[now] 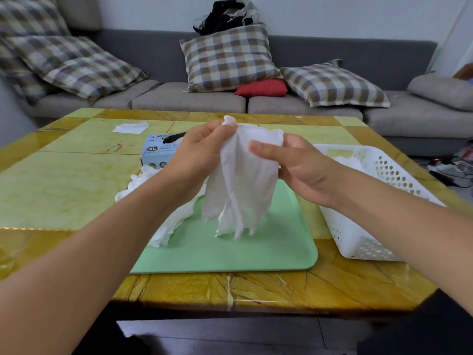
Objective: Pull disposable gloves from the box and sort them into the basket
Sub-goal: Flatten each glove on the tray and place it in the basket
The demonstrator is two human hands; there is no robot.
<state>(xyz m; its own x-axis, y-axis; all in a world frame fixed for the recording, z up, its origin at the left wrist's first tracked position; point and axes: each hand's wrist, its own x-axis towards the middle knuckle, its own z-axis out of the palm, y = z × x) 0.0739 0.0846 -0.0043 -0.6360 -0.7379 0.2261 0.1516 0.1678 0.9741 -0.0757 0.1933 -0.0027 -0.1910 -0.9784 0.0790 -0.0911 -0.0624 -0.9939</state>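
Head view: left hand (202,149) and right hand (294,162) pinch the cuff of a white glove (240,185), its fingers hanging above the green mat (256,252). Box (158,152) behind; basket (371,201) at right, apparently holding gloves.

Soft, even daylight fills the room, moderately bright with a cool cast. The glossy table (268,288) shows pale glare streaks along its near edge at six o'clock and at nine o'clock. Shadows are faint and diffuse. Wide-angle distortion bends the sofa (332,55) and table edges outward towards the corners. The bottom corners fall dark. Focus is slightly soft throughout.
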